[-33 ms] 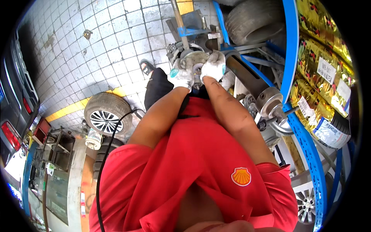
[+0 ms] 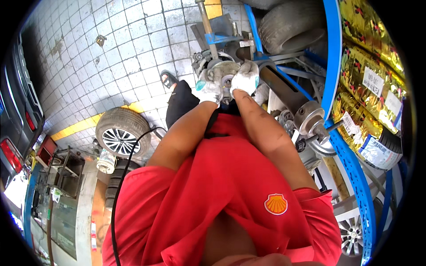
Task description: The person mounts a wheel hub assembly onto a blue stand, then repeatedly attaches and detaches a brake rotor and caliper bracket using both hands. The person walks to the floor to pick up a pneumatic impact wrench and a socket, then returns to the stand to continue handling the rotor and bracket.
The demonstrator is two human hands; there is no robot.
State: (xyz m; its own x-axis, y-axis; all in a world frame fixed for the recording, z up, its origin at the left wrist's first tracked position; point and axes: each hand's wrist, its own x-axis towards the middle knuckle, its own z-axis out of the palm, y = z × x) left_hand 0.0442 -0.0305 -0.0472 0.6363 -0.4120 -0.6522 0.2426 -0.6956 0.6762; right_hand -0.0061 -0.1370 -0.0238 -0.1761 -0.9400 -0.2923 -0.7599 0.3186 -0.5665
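Both my hands wear white gloves and grip the two sides of a round, worn grey metal hub part (image 2: 227, 82) with a hole in its middle. My left hand (image 2: 208, 91) is closed on its left side and my right hand (image 2: 245, 79) on its right. Their fingertips are partly hidden behind the part. A long rod (image 2: 207, 23) rises just beyond the hub part, beside a blue metal bracket (image 2: 224, 37). To the right of my right hand lies a thick dark metal cylinder (image 2: 283, 88) ending in a shiny collar (image 2: 309, 116).
Blue rack posts (image 2: 332, 53) stand at the right, with a loose tyre (image 2: 290, 29) and gold-wrapped tyres (image 2: 361, 66). A wheel (image 2: 123, 133) stands at the left near a white bucket (image 2: 106, 160). A black cable (image 2: 120, 190) hangs at my left. A dark car (image 2: 20, 106) is farther left.
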